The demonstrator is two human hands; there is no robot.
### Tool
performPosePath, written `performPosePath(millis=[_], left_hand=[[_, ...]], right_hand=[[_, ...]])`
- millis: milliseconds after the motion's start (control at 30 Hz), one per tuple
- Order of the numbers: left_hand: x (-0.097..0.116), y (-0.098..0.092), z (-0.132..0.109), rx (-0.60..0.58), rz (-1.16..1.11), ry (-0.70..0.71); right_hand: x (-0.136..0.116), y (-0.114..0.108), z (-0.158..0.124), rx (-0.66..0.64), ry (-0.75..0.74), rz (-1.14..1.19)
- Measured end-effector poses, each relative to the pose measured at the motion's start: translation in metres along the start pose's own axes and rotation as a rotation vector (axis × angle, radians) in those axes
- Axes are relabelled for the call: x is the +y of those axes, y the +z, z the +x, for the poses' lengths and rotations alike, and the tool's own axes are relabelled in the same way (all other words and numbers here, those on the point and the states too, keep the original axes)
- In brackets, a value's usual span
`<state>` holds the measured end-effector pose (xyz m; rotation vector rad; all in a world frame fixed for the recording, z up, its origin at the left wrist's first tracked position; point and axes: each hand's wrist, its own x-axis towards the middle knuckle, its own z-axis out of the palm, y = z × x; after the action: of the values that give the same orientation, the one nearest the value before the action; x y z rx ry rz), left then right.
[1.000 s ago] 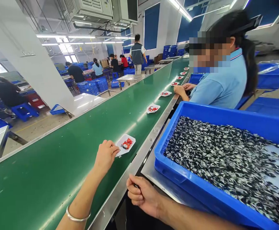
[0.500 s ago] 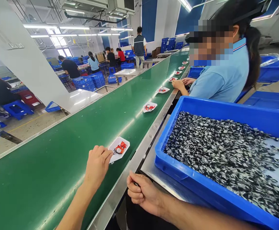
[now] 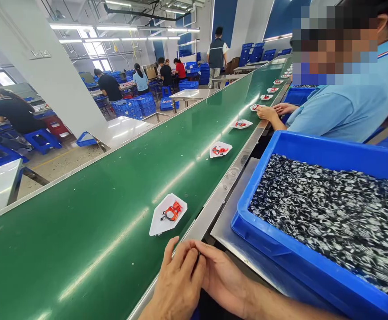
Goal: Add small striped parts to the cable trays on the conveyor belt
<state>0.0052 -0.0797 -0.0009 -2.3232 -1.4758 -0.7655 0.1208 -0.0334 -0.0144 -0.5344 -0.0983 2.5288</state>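
Note:
My left hand (image 3: 180, 278) and my right hand (image 3: 222, 278) meet at the belt's near edge. My right hand is closed, and a small black piece (image 3: 199, 254) shows at its fingertips. Over that spot the fingers of my left hand are bent inward; what they pinch, if anything, is hidden. Just beyond both hands, a white angular tray (image 3: 159, 223) lies on the green conveyor belt (image 3: 107, 222). In it are red-orange pieces (image 3: 177, 209), a black ring-shaped part (image 3: 169, 216) and a small black-and-white bit at the left.
At my right, a blue bin (image 3: 267, 238) holds a mass of small black-and-white pieces (image 3: 327, 213). A metal rail (image 3: 225, 184) edges the belt. Farther up, more white trays (image 3: 220, 155) lie in a row, and a co-worker's hand (image 3: 267, 114) touches one.
My left hand has drawn back from the tray to my right hand. A small black-and-white bit now lies in the tray where my fingers were. The view has turned slightly left.

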Motion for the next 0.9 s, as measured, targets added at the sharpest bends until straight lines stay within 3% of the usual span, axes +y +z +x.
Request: performPosePath(millis=[200,400,500,733,900], left_hand=[[0.001,-0.004,0.000,0.015,-0.061,0.081],[0.001,-0.007,-0.003,-0.031,-0.164,0.016],[0.000,-0.009,-0.006,-0.053,-0.230,-0.056],[-0.006,-0.005,-0.011,0.076,-0.319,-0.342],[-0.008,0.005,-0.017,0.085,-0.257,-0.379]], right_hand=[[0.002,-0.005,0.002,0.090,-0.046,-0.070],[0.004,-0.005,0.000,0.130,-0.020,-0.031],[0.007,-0.005,-0.002,0.096,-0.020,-0.104],[0.008,-0.003,-0.004,0.010,-0.068,-0.386],[0.004,-0.007,-0.003,0.009,-0.071,-0.482]])
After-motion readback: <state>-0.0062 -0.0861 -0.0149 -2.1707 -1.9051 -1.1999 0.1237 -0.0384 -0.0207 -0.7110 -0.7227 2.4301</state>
